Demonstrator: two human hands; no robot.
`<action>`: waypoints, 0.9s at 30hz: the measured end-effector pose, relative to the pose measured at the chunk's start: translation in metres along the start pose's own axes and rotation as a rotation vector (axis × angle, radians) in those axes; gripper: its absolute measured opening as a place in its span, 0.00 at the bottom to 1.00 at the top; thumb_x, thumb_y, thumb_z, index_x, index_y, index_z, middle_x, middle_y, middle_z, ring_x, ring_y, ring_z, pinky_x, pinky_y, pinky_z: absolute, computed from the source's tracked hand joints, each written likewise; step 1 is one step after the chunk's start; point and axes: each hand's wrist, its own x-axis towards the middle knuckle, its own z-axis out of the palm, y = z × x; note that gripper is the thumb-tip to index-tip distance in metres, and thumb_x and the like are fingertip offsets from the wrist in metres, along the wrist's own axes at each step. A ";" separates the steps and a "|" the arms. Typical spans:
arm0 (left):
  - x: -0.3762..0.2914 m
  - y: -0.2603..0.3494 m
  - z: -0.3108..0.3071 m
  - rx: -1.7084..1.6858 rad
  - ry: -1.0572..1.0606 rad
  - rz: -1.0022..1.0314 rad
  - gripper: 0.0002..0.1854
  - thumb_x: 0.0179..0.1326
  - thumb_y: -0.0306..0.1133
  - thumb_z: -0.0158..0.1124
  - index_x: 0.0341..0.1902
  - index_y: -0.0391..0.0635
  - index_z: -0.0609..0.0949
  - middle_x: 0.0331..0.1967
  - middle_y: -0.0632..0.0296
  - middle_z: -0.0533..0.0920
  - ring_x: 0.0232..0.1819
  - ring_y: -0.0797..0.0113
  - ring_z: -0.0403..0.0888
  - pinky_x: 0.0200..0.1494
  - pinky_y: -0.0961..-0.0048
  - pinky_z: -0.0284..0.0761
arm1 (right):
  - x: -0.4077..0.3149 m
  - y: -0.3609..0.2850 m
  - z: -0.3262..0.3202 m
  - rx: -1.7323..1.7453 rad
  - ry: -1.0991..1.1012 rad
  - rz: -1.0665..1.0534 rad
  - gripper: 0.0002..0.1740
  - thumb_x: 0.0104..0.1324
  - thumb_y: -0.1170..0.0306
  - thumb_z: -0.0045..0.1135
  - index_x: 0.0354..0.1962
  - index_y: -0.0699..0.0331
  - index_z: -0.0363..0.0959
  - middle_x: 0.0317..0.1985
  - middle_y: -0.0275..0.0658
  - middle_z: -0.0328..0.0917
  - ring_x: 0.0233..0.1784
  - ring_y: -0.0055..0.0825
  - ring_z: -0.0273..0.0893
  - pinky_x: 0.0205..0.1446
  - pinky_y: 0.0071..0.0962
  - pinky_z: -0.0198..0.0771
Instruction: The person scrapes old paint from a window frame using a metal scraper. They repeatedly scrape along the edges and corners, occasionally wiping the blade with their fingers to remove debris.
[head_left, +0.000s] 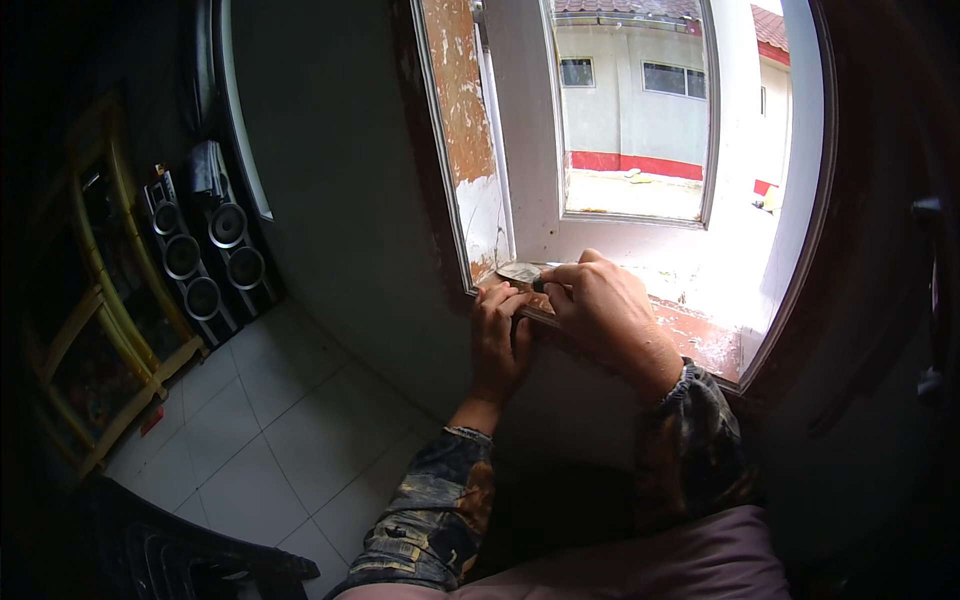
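My right hand (611, 315) grips the dark handle of a scraper, likely a putty knife (523, 272). Its flat metal blade lies low over the left corner of a wooden window sill (705, 341), close to the side of the frame. Whether the blade's edge touches the wood is hard to tell. Just below the blade, my left hand (499, 337) rests its fingers on the sill's front edge, holding no tool. Worn reddish-brown paint with pale patches covers the sill. Bare orange-brown patches show through white paint on the left window jamb (457, 97).
A white window sash (529, 127) with a glass pane stands just beyond the sill. Tall loudspeakers (202, 296) and a yellow-framed cabinet (112, 247) are at left, above a tiled floor (289, 431). Dark plastic chairs (202, 551), apparently stacked, stand at lower left.
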 end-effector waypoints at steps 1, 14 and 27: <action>0.000 0.000 0.000 -0.001 0.000 0.001 0.14 0.68 0.32 0.54 0.55 0.44 0.77 0.55 0.51 0.76 0.62 0.51 0.72 0.73 0.50 0.57 | 0.000 -0.001 0.002 -0.026 -0.003 0.043 0.13 0.64 0.65 0.53 0.37 0.60 0.85 0.31 0.51 0.79 0.37 0.46 0.80 0.43 0.41 0.76; 0.003 0.001 -0.001 -0.006 0.010 0.020 0.13 0.66 0.30 0.54 0.53 0.43 0.76 0.52 0.52 0.77 0.60 0.52 0.73 0.72 0.51 0.58 | -0.015 0.003 -0.056 -0.145 -0.094 0.048 0.12 0.65 0.61 0.59 0.39 0.55 0.87 0.30 0.45 0.79 0.33 0.40 0.79 0.40 0.36 0.74; 0.003 -0.003 -0.001 -0.045 0.030 0.026 0.13 0.64 0.29 0.55 0.52 0.41 0.75 0.50 0.51 0.78 0.60 0.51 0.74 0.71 0.51 0.59 | -0.004 -0.011 -0.076 -0.157 -0.326 0.083 0.11 0.65 0.63 0.62 0.40 0.58 0.86 0.30 0.48 0.82 0.32 0.41 0.80 0.40 0.37 0.74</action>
